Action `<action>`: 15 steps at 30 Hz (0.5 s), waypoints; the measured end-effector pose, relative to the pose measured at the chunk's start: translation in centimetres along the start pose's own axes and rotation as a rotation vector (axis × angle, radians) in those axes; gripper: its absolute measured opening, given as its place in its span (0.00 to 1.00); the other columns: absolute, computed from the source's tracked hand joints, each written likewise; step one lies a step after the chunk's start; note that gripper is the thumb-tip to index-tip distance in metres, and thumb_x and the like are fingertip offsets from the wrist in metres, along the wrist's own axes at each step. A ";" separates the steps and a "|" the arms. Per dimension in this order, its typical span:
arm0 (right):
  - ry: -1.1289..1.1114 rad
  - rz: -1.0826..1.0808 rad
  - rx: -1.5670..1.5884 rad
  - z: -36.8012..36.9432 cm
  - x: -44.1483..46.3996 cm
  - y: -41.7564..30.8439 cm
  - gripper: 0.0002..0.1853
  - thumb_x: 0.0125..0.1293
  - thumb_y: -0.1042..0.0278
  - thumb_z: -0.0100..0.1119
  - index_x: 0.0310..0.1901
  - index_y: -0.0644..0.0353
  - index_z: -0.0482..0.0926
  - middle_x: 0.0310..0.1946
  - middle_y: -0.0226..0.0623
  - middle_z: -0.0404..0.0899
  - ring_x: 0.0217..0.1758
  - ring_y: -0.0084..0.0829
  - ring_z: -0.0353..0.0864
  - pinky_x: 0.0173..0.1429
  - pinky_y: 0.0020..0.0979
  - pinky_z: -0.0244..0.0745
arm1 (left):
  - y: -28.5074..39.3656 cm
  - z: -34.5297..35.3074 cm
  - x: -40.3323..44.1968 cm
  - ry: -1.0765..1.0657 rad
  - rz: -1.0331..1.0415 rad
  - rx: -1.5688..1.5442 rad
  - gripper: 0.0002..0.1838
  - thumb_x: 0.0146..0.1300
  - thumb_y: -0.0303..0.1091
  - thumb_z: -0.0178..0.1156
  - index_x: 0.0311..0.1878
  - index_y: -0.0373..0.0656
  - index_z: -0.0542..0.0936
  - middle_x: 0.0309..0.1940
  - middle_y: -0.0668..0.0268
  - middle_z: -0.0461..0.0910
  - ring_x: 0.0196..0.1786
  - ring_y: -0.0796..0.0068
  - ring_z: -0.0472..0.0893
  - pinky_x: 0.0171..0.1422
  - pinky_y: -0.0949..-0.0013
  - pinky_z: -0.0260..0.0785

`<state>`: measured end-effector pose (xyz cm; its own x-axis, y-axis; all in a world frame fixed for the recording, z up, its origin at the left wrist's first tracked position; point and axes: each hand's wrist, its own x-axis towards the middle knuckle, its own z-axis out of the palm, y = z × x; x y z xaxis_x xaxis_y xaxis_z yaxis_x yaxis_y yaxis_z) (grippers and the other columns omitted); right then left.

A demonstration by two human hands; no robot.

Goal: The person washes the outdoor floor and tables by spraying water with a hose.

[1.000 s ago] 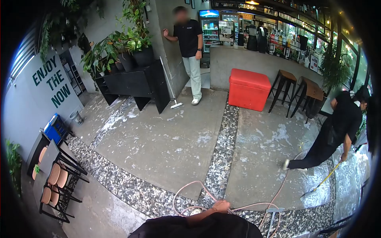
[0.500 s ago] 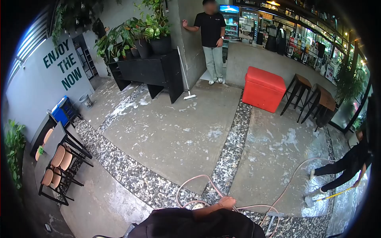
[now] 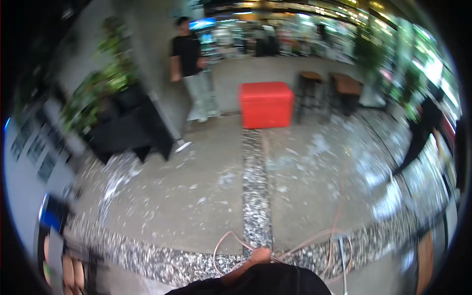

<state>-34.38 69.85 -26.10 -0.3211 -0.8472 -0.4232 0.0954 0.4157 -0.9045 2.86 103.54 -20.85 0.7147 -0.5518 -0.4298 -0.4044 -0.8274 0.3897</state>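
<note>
At the bottom centre, my left hand point(image 3: 260, 254) is closed around a pale pink hose point(image 3: 234, 234). Its forearm reaches in from the lower left, out of a black sleeve point(image 3: 280, 280). The hose makes a loop to the left of the hand and runs on to the right, over the pebble strip. My right hand does not show. Right of the hose lies a long-handled tool point(image 3: 343, 260), its flat head blurred. Foam patches point(image 3: 226, 179) spread across the wet concrete floor point(image 3: 206, 206).
A red box point(image 3: 266, 105) stands before the counter, beside wooden-topped stools point(image 3: 346, 83). One person point(image 3: 188, 59) stands at the back left, another point(image 3: 425, 120) at the right. A black planter stand point(image 3: 123, 130) and a white-headed broom point(image 3: 183, 146) are on the left.
The view has swung right and blurred, so the red box sits further left. My left hand stays on the hose. The person at the right appears further back and more upright.
</note>
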 end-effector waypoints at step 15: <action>0.290 0.422 1.092 -8.4 -2.8 2.5 0.16 0.55 0.55 0.41 0.25 0.61 0.67 0.07 0.21 0.51 0.06 0.16 0.45 0.10 0.19 0.43 | 1.1 0.0 3.7 0.065 0.154 0.182 0.12 0.32 0.37 0.63 0.14 0.39 0.72 0.16 0.52 0.72 0.27 0.50 0.71 0.32 0.56 0.62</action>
<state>-41.16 75.99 -26.75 -0.2587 -0.5482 -0.7954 0.9456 0.0245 -0.3245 5.04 100.62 -21.98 0.6694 -0.6699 -0.3213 -0.6032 -0.7425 0.2913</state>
